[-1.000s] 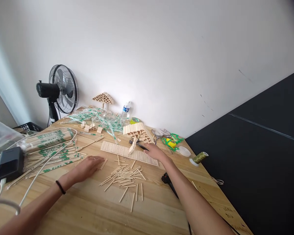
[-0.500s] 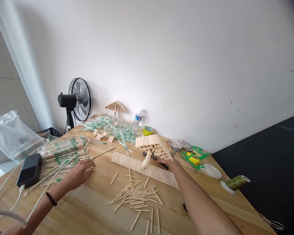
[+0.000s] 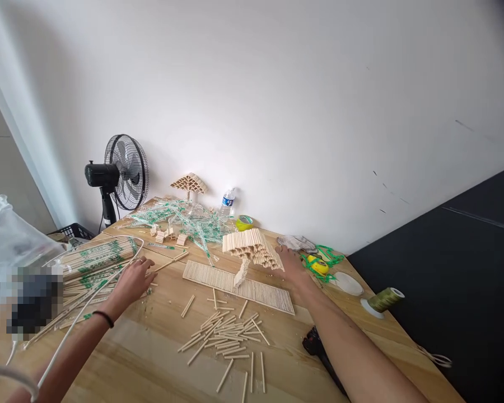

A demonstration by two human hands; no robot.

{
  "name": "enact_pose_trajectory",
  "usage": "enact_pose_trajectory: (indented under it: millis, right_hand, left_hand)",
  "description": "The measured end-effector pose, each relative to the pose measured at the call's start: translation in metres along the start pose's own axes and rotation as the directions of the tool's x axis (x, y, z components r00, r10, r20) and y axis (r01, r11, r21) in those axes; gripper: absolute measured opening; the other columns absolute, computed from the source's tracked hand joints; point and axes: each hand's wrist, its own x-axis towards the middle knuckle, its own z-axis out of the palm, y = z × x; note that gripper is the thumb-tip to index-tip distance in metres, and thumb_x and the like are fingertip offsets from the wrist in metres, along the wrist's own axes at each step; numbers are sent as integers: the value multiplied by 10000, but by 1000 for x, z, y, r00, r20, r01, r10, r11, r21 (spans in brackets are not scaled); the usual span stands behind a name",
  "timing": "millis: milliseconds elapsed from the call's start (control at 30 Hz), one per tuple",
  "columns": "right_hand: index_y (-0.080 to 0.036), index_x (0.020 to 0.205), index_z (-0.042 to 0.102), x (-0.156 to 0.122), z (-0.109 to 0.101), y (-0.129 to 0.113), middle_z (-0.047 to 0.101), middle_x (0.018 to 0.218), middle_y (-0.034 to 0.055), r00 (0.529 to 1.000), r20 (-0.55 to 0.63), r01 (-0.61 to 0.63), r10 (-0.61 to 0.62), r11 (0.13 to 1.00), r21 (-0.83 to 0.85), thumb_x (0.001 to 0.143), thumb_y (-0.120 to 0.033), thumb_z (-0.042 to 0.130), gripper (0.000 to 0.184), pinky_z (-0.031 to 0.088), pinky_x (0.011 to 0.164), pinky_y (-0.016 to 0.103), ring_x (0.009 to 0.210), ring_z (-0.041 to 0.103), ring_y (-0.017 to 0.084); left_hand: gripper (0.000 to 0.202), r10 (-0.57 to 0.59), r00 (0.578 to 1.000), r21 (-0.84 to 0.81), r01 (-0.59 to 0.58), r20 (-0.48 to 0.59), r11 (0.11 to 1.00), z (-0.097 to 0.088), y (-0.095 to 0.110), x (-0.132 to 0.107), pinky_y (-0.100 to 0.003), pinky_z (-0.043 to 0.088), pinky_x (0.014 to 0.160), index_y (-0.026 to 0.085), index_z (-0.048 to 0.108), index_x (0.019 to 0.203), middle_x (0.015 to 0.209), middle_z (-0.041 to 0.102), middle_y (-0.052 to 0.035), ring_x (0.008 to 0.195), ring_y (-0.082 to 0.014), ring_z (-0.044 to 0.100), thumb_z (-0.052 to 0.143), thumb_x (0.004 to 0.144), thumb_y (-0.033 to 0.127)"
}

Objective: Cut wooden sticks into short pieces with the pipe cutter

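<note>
My left hand rests low over the table at the left, its fingers loosely bent and apart, beside wrapped chopsticks and near a bare wooden stick. At the right, my right hand reaches behind a tree-shaped model built of short wooden sticks; the canopy partly covers its fingers, so their grip does not show. The model's slanted trunk stands on a long slatted stick panel. Loose cut sticks lie scattered in front. A black tool lies partly beneath my right forearm.
Behind are a second stick tree, torn plastic wrappers, a water bottle and a tape roll. A fan stands at back left. Rightward lie a grey glove, a yellow tape measure and a thread spool.
My right hand has moved off from a black tool beside the model, which no longer shows there, toward the glove. More of the black tool under my forearm shows. The view has shifted rightward.
</note>
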Motion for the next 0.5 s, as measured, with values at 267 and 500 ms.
enact_pose_trajectory:
  millis: [267,500]
  right_hand:
    - [-170,1357,649,-66,-50,55,655,1389,123,984,76,-137,159,961,-241,1028,-364,703,385,597,1004,503,1196,681,280]
    - [-153,1085,717,-173,-65,39,717,1202,150,987,127,-86,94,994,-64,987,-142,628,133,495,1008,344,1160,678,279]
  left_hand:
    - [358,-85,990,26,83,110,996,7,6,21,-481,624,950,159,650,1339,1329,681,-122,1129,-270,705,686,1039,351]
    - [112,-79,996,-171,84,32,982,-22,8,19,-413,582,784,158,652,904,823,704,-72,831,-266,708,595,986,210]
